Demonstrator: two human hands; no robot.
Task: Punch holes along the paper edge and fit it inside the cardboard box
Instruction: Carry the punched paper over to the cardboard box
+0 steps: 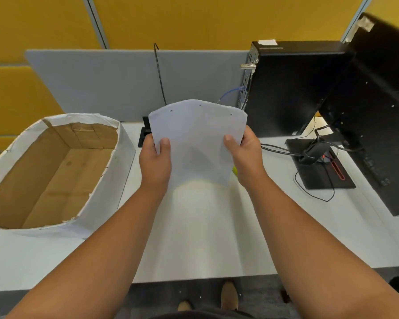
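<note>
Both hands, left (156, 161) and right (245, 155), pinch the upright paper (198, 143), its seemingly punched edge topmost.

The sheet (197, 143) between the hands is thin matt white paper, smooth, lit through at its lower edge. Left of the left hand, the box (55, 166) is rough brown cardboard inside, creased, with matt white paper wrapped over its torn-looking rim. Under the hands the desk (194, 238) is smooth matt white, and right of the right hand the computer (293, 88) has a matt black casing with a bare metal back edge.
</note>
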